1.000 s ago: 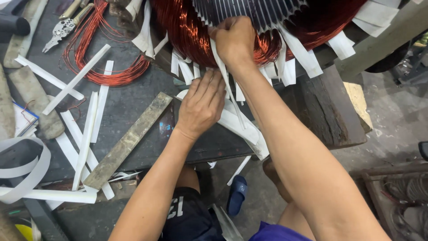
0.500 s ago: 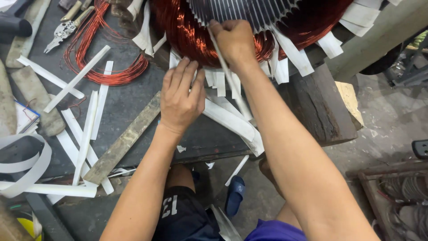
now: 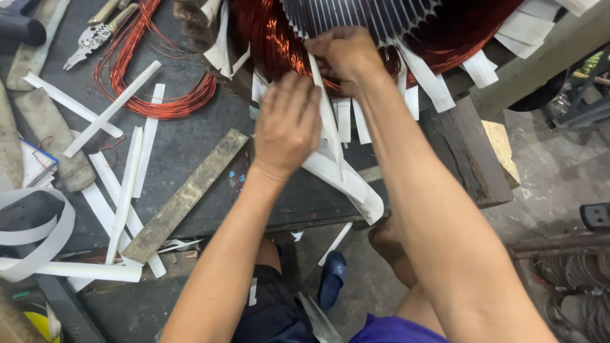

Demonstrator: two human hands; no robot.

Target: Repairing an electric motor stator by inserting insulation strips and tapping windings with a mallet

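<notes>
Two hands work at the top: the left hand (image 3: 289,124) and the right hand (image 3: 343,54). One coil of copper wire (image 3: 152,82) and one pair of pliers (image 3: 95,35) lie upper left. One flat wooden bar (image 3: 190,194) sits mid-left.

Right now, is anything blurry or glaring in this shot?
Head view: even, soft light, no harsh glare; the left hand is slightly motion-blurred, the right hand sharper; the copper windings show mild sheen; the edges bend a little from the wide lens.

Motor-rewinding workshop: copper windings (image 3: 273,38), pliers (image 3: 89,41)

Pliers (image 3: 95,38), loose copper wire coil (image 3: 149,82), wooden slat (image 3: 190,194).
</notes>
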